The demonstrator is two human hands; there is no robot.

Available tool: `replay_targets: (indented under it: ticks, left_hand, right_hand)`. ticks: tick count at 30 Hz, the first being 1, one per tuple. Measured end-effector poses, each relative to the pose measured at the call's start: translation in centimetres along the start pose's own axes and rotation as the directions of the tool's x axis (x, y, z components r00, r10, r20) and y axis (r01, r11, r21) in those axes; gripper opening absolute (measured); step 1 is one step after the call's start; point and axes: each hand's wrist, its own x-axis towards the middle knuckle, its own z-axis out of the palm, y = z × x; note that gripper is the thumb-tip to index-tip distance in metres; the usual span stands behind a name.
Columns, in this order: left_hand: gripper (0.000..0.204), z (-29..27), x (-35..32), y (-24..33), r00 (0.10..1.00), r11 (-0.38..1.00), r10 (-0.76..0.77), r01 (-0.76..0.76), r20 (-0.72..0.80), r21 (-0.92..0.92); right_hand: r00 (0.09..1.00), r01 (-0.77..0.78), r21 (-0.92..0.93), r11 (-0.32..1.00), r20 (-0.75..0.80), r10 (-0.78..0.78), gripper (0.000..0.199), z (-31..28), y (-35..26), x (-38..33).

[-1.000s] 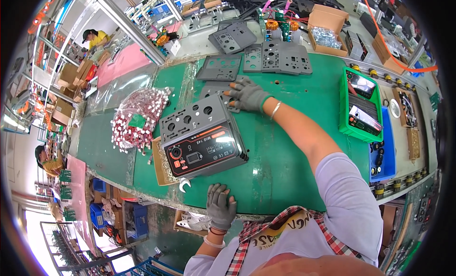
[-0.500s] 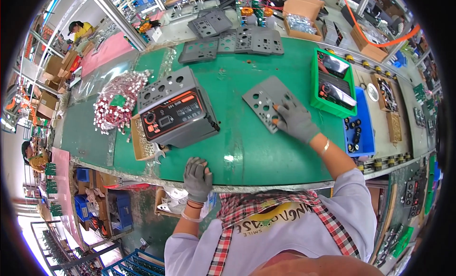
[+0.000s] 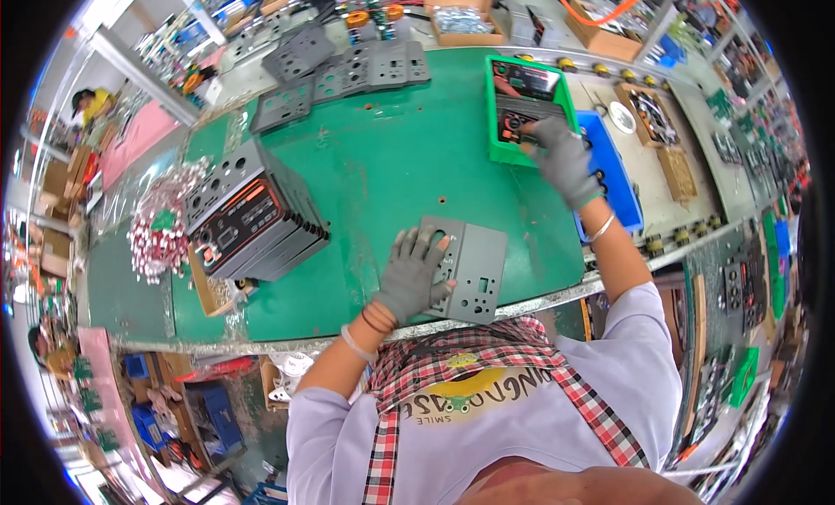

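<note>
A grey panel (image 3: 484, 254) with round and rectangular cutouts lies at the green surface's (image 3: 391, 157) near edge; black-fronted panels (image 3: 529, 82) fill a green bin (image 3: 511, 152) toward its far right corner.

My left hand (image 3: 412, 272) and right hand (image 3: 561, 161) wear grey gloves (image 3: 402, 287), and the panel (image 3: 485, 254) beneath my left one is grey too, on a green benchtop (image 3: 409, 166). By my right, the bin (image 3: 508, 152) is bright green and the tray (image 3: 614, 147) blue. I see a grey stack (image 3: 228, 181) with a black, orange-lined face (image 3: 233, 234), a red-and-white bundle (image 3: 155, 235), my pale lavender shirt (image 3: 335, 444), and my apron (image 3: 600, 402) checked in red, black and white
</note>
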Motion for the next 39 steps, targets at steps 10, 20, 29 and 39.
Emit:
replay_targets:
  ticks: [10, 20, 29, 39]
  left_hand:
    - [0.049, -2.5, 7.7, -1.6, 0.857, 0.931, 0.306, -0.36, 0.416, 0.057]
    - [0.07, -0.4, 3.7, 3.4, 0.958, 0.977, -0.046, -0.016, 0.283, 0.211]
    - [0.068, 1.1, 3.7, 1.0, 0.921, 0.947, 0.318, -0.319, 0.223, -0.032]
    - [0.08, -1.0, 0.8, 1.0, 0.993, 1.0, -0.012, 0.008, 0.12, 0.028]
  right_hand:
    - [0.982, -0.188, 0.116, 0.975, 0.058, 0.182, 0.019, 2.0, 10.4, -1.3]
    - [0.913, -0.404, 0.241, 0.883, 0.174, 0.37, 0.018, 0.4, 7.0, 0.5]
    - [0.867, -0.441, 0.282, 0.852, 0.38, 0.323, 0.019, -0.6, 12.5, 0.2]
    - [0.894, -0.43, 0.541, 0.723, 0.146, 0.423, 0.017, -1.3, 11.9, -0.1]
